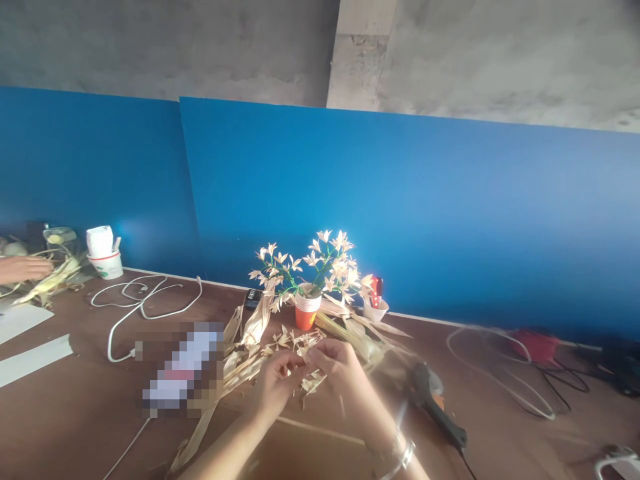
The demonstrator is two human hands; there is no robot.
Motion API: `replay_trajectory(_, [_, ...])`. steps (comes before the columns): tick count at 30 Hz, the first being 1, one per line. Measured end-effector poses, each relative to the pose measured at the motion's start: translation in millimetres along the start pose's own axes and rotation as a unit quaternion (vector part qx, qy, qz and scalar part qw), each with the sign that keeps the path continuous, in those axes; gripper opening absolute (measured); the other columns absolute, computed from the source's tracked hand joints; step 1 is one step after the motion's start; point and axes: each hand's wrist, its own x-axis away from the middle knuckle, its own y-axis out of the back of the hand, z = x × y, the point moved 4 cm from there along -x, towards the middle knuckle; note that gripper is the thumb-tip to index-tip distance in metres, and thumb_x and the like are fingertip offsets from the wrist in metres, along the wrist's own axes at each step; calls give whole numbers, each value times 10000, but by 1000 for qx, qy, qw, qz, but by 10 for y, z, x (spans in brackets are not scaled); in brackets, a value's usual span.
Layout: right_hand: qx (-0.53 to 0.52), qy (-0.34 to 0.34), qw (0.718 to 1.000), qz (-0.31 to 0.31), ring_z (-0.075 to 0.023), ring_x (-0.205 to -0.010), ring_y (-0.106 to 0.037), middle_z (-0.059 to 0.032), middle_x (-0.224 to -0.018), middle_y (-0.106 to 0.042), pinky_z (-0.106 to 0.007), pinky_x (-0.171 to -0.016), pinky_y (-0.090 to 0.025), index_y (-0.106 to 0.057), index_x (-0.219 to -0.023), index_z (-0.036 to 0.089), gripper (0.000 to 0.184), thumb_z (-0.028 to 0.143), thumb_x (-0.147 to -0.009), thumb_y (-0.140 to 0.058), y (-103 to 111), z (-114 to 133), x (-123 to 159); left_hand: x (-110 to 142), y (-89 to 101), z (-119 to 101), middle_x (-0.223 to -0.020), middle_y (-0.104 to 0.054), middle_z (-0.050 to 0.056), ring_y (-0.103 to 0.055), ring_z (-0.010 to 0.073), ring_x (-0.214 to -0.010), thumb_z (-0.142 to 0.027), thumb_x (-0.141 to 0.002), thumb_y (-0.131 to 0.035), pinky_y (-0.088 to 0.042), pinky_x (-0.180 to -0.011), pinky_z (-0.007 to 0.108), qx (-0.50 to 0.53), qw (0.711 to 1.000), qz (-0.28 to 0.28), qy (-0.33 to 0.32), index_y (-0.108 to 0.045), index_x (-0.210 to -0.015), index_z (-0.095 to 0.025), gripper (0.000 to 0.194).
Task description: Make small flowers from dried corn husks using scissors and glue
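Note:
My left hand [277, 383] and my right hand [336, 360] meet over the middle of the table, fingertips pinched together. Whatever they hold between them is too small to make out. Cut pieces of dried corn husk [313, 383] lie just beneath and behind the fingers. Beyond them stands a red and white paper cup [307, 313] with green stems bearing pale husk flowers [340, 263]. Longer dried husks [257, 323] spread around the cup. To the right of my right wrist rests a black glue gun [437, 407].
A blurred-out long object [183, 370] and a white cable [145, 307] lie on the left. At far left, another person's hand [25, 269] touches husks near a white cup [107, 265]. A small cup [375, 310] holds a red item. Blue panels [400, 200] border the table behind.

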Motion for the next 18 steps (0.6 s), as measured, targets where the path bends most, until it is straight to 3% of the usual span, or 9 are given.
replay_trajectory(6, [-23,-21,999,6,-57,-398,-303,22,-515,-529,-227,-405,-175,-580,-649,157,275,405,-764,-615,-18,4,41,11,14,11,-646,-648,22,-520,154,-592,-432,-732,-663,-382,-569,248,-18,1000,-4,10,-716,-658,-190,259])
replay_trajectory(13, [37,22,999,2,-70,-418,-334,28,-497,-499,-238,-443,-233,-595,-608,151,281,372,-780,-575,16,-53,-76,-12,15,20,-785,-661,43,-633,219,-808,-371,-736,-649,-478,-754,326,-19,999,-29,-34,-697,-635,-207,199])
replay_trajectory(16, [144,52,988,-33,-105,-471,-404,18,-494,-519,-242,-479,-278,-654,-630,147,264,339,-774,-544,260,-26,-124,-13,23,56,-799,-658,39,-632,227,-821,-348,-735,-641,-493,-781,353,-35,998,-41,-26,-680,-631,-213,175])
replay_trajectory(18, [262,60,958,-96,-148,-563,-516,-18,-624,-633,-250,-540,-347,-710,-764,158,262,312,-796,-500,568,0,-77,-17,30,89,-806,-662,39,-635,227,-822,-344,-744,-633,-502,-783,356,-38,998,-46,-30,-677,-644,-216,168])
